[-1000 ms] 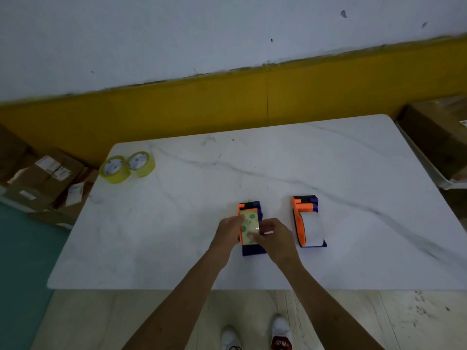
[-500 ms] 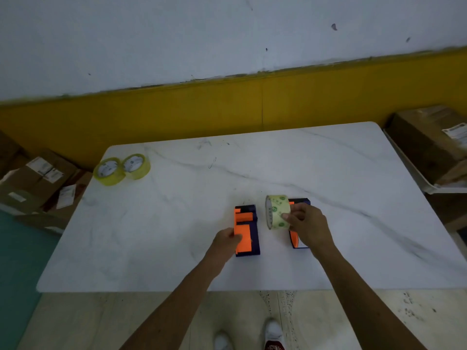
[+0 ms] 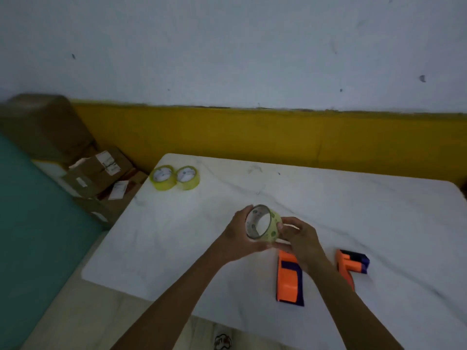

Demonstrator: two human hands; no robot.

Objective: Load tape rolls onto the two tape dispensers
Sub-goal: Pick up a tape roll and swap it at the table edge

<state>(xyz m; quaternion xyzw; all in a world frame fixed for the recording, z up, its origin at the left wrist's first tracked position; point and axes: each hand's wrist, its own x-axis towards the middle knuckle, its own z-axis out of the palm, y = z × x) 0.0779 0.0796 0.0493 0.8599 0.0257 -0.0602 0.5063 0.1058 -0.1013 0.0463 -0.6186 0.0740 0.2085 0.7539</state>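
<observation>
While both bare forearms are stretched out over the white marble-patterned table (image 3: 353, 210), a pale yellow-green roll of clear tape (image 3: 264, 226) is held above the tabletop between the two hands. The left hand (image 3: 240, 236) is curled around the roll's left rim, with the thumb over the top edge and the fingers closed beneath it. The right hand (image 3: 300, 238) is pinched onto the roll's right side, thumb and fingertips closed against the tape's outer face. The roll is tilted so that its open core is turned toward the camera.

Near the front edge of the table, an orange and dark blue plastic tape dispenser (image 3: 289, 281) is laid flat, just below the right wrist. A second orange and dark blue tape dispenser (image 3: 352, 267) is seen to its right, partly hidden by the right forearm. No roll is seen on either dispenser. At the far left corner of the table, two more yellow tape rolls (image 3: 174, 177) are set side by side, touching. Brown cardboard boxes (image 3: 101, 170) with white labels are stacked on the floor beyond that corner.
</observation>
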